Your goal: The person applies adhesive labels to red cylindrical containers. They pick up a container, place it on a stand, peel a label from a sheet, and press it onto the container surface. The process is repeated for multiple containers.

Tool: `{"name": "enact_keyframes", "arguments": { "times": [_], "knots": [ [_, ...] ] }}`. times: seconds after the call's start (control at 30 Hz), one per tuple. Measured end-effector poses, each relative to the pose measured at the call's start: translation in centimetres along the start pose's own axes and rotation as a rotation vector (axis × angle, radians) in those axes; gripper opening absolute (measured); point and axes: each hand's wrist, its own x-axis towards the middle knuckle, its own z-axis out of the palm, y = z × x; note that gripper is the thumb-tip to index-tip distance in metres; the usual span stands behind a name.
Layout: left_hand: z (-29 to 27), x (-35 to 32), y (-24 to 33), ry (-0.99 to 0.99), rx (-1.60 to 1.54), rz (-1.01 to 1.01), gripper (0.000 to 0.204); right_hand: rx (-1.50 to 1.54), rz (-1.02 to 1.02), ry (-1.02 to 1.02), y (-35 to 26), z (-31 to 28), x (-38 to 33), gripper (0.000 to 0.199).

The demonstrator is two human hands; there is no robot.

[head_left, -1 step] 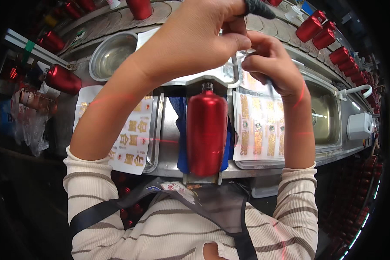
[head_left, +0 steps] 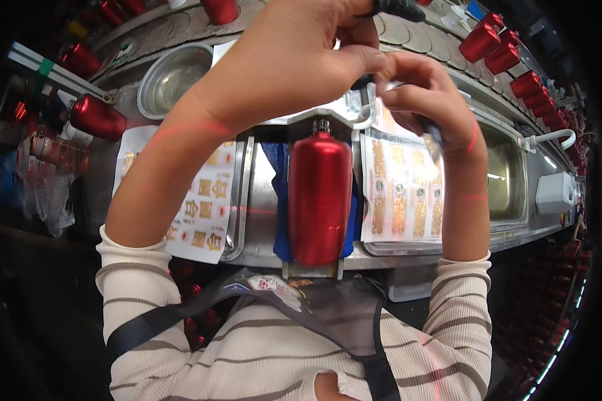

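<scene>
Both hands raised and pinching together above a red cylinder cradled on the bench.

Red cylinder [head_left: 320, 197] laid lengthwise in a blue-lined cradle [head_left: 281, 227], valve end away from the body, probably so as not to roll and to keep its flank facing up. Sticker sheets within easy reach on either side: gold-on-white sheet [head_left: 204, 214] to the left, tray of gold labels [head_left: 401, 194] to the right. Left hand [head_left: 287, 63] curled, thumb and forefinger nearly closed. Right hand [head_left: 425, 100] pinched narrow against the left fingertips, apparently on a small thin piece, too small to identify. Neither hand touching the cylinder. Metal bowl [head_left: 170, 77] at upper left; more red cylinders [head_left: 508, 57] lined along the far edge.
</scene>
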Motion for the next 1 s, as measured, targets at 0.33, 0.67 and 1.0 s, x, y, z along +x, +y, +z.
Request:
{"name": "enact_keyframes", "arguments": {
  "times": [0.33, 0.67, 1.0],
  "knots": [
    [6.3, -15.8, 4.1, 0.212, -0.335, -0.404, 0.054, -0.243, 0.093, 0.209, 1.0, 8.1, -12.9, 0.019],
    [13.2, -24.9, 3.0, 0.452, -0.383, -0.515, 0.046, -0.117, 0.166, 0.321, 9.8, 14.1, -16.5, 0.011],
    [13.9, -23.7, 1.8, 0.511, -0.364, -0.524, 0.046, -0.030, 0.139, 0.415, 10.1, 14.5, -15.5, 0.011]
  ]
}}
